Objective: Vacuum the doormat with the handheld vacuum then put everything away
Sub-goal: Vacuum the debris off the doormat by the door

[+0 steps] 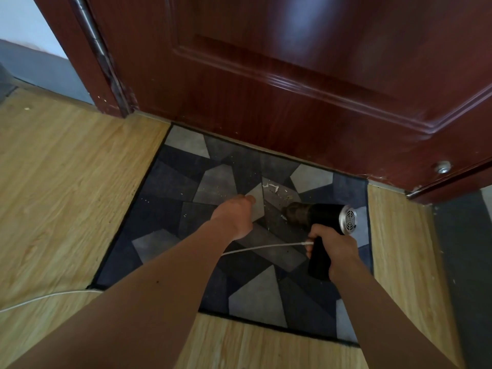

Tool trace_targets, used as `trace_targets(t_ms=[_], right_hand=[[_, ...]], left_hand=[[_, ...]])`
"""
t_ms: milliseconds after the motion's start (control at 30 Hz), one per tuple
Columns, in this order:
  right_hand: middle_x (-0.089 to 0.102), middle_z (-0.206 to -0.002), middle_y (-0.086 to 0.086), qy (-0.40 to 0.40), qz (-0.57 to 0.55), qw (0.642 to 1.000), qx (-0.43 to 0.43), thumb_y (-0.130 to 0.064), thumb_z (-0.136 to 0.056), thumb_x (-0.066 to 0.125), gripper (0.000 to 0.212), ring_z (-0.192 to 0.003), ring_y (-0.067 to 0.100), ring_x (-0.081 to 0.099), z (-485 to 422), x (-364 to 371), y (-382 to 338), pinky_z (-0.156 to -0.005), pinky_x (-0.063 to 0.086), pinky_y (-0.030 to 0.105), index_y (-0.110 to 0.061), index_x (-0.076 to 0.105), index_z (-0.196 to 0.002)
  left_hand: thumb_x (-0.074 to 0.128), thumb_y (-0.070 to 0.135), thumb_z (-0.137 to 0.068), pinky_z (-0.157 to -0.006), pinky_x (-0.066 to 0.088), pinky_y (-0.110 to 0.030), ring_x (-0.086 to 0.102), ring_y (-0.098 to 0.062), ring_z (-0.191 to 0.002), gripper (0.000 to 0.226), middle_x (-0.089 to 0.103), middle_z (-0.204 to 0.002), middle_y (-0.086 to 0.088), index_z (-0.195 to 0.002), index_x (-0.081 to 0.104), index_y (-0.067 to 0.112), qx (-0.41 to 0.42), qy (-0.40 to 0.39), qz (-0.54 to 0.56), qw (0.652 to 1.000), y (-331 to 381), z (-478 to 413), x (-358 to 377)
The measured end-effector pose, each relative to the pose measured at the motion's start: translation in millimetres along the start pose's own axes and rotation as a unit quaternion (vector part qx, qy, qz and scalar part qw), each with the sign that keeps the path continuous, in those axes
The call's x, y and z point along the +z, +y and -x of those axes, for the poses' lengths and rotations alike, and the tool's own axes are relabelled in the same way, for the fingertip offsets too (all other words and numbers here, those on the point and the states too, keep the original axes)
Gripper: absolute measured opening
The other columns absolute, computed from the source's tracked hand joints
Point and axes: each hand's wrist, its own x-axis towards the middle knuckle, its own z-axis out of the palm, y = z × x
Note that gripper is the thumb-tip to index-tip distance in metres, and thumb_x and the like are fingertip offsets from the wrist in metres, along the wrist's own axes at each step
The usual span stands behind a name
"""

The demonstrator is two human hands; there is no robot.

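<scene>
Vacuuming is judged in hand and unfinished: scraps [272, 186] are seen on the mat [170, 179] just ahead of the vacuum [319, 216]. The vacuum is held low over the mat's right part, its handle wrapped fully by the right hand [332, 247]. The left hand [235, 215] is set on the mat; its fingers are hidden, so their spread cannot be told. A pass over the scraps is called for next.
</scene>
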Motion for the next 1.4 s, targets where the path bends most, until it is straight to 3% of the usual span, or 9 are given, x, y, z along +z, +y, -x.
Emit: trace_targets(t_ms=[433, 633, 800, 933, 1000, 1133, 1267, 1400], right_hand=[[0.061, -0.060, 0.019, 0.025, 0.013, 1.000, -0.001, 0.001, -0.072, 0.066, 0.006, -0.052, 0.027, 0.055, 14, -9, 17, -0.060, 0.051, 0.037, 0.004, 0.062, -0.075], [0.063, -0.063, 0.019, 0.049, 0.038, 0.997, -0.049, -0.002, -0.072, 0.069, 0.015, -0.052, 0.027, 0.058, 6, 10, -1, -0.057, 0.055, 0.037, 0.004, 0.064, -0.084], [0.066, -0.059, 0.014, 0.072, 0.137, 0.982, -0.108, -0.015, -0.070, 0.072, 0.018, -0.065, 0.030, 0.068, -7, 26, -24, -0.074, 0.060, 0.049, -0.002, 0.060, -0.067], [0.070, -0.068, 0.015, 0.084, 0.179, 0.973, -0.120, -0.024, -0.062, 0.073, 0.035, -0.076, 0.032, 0.071, -18, 29, -33, -0.077, 0.060, 0.048, 0.002, 0.068, -0.084], [0.069, -0.064, 0.012, 0.089, 0.198, 0.969, -0.120, -0.023, -0.067, 0.073, 0.032, -0.074, 0.029, 0.070, -20, 29, -36, -0.077, 0.060, 0.044, 0.003, 0.069, -0.084], [0.065, -0.067, 0.008, 0.102, 0.245, 0.955, -0.131, -0.023, -0.074, 0.071, 0.026, -0.078, 0.025, 0.065, -14, 22, -37, -0.057, 0.045, 0.027, 0.001, 0.070, -0.084], [0.056, -0.056, 0.004, 0.103, 0.256, 0.953, -0.123, -0.017, -0.077, 0.071, 0.020, -0.054, 0.013, 0.052, -6, 7, -30, -0.051, 0.038, 0.024, 0.002, 0.066, -0.079], [0.058, -0.053, 0.003, 0.103, 0.254, 0.954, -0.124, -0.019, -0.076, 0.071, 0.027, -0.050, 0.008, 0.051, -9, 4, -27, -0.044, 0.034, 0.022, 0.006, 0.070, -0.087]], left_hand=[[0.052, 0.007, -0.091, -0.102, 0.042, -0.037, 0.047, -0.030, -0.126, 0.053, 0.045, -0.137, -0.012, -0.142, 0.037, 0.012, 0.011, 0.009, -0.012, 1.000, 5, 4, -2], [0.052, 0.008, -0.092, -0.102, 0.042, -0.037, 0.046, -0.030, -0.126, 0.053, 0.045, -0.137, -0.013, -0.142, 0.036, 0.013, 0.017, 0.008, -0.018, 1.000, 4, 6, -2], [0.053, 0.009, -0.091, -0.101, 0.044, -0.037, 0.047, -0.029, -0.126, 0.054, 0.046, -0.136, -0.012, -0.142, 0.036, 0.015, 0.011, 0.009, -0.016, 1.000, -4, 5, 0], [0.054, 0.012, -0.091, -0.101, 0.043, -0.038, 0.048, -0.030, -0.125, 0.054, 0.047, -0.136, -0.011, -0.142, 0.036, 0.015, 0.007, 0.005, -0.015, 1.000, -8, 2, 1], [0.054, 0.012, -0.091, -0.102, 0.044, -0.040, 0.049, -0.030, -0.124, 0.054, 0.048, -0.136, -0.011, -0.142, 0.036, 0.015, 0.003, 0.002, -0.016, 1.000, -10, 0, 2], [0.055, 0.012, -0.090, -0.101, 0.044, -0.042, 0.050, -0.031, -0.123, 0.055, 0.050, -0.134, -0.012, -0.142, 0.036, 0.016, -0.003, -0.008, -0.017, 1.000, -12, -1, 4], [0.055, 0.013, -0.090, -0.099, 0.045, -0.042, 0.050, -0.032, -0.122, 0.051, 0.050, -0.133, -0.012, -0.138, 0.039, 0.014, -0.004, -0.008, -0.022, 1.000, -14, -4, 5], [0.053, 0.011, -0.090, -0.094, 0.048, -0.041, 0.053, -0.032, -0.118, 0.047, 0.053, -0.128, -0.013, -0.135, 0.042, 0.012, -0.002, -0.008, -0.043, 0.999, -12, -6, 7]])
